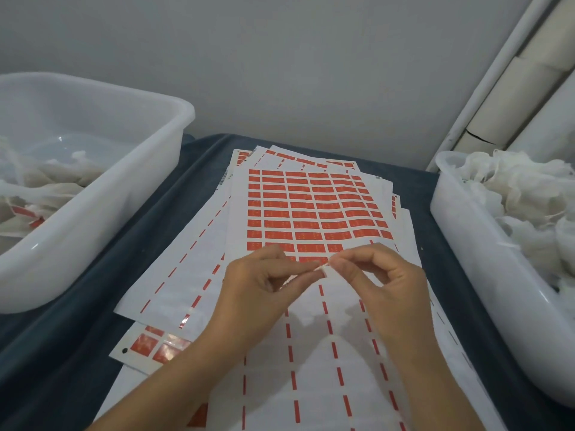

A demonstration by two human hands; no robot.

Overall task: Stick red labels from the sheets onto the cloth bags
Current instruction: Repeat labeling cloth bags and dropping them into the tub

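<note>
L hand (264,281) & R hand (373,275) are meeting fingertip to fingertip over the top label sheet (314,209), both pinching a small whitish bit (323,269); can't tell if it's a label or cloth. Red labels (311,219) are filling the sheet's upper half. Cloth bags (510,194) are sitting in the R tub (466,244); labelled ones (37,194) in the L tub (109,188).

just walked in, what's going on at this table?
A person is labelling cloth bags by hand. Both hands, left hand and right hand, meet over the top label sheet and pinch something small and pale between the fingertips; what it is can't be made out. The sheet's near rows are already peeled. The right tub holds plain white bags; the left tub holds bags with red labels.
</note>
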